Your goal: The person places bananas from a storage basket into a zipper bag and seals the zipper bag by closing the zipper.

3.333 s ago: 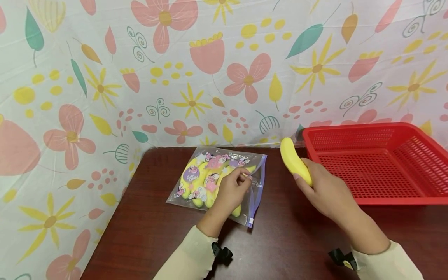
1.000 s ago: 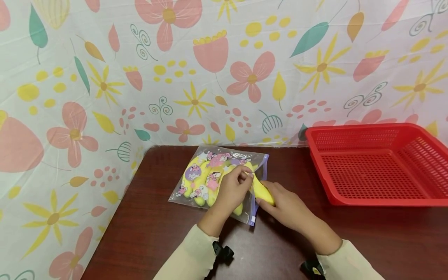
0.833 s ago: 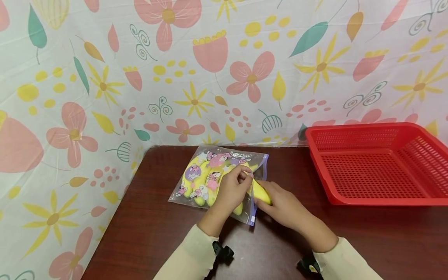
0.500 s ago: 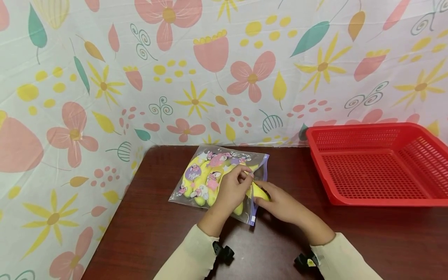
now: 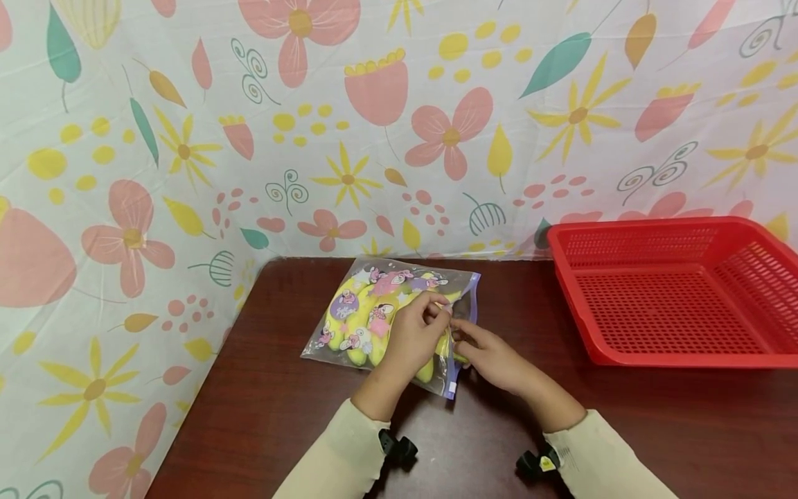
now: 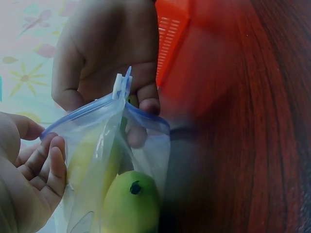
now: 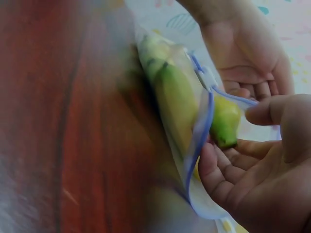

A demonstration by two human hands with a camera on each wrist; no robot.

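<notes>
A clear zip bag with a purple zip edge and cartoon print lies on the table, with several yellow bananas inside. My left hand pinches the upper lip of its mouth. In the left wrist view this lip stands raised between the thumb and fingers. My right hand is at the mouth, its thumb and fingers around the end of one more banana. That banana's green tip sticks out past the zip edge; the rest is inside the bag.
A red plastic basket with a perforated floor stands to the right on the dark wooden table. A floral-print cloth rises behind and on the left. Black straps with small devices sit at both wrists.
The right hand has carried a banana left from beside the basket to the bag's mouth and slid it in until little but its tip shows. The left hand has kept its pinch.
</notes>
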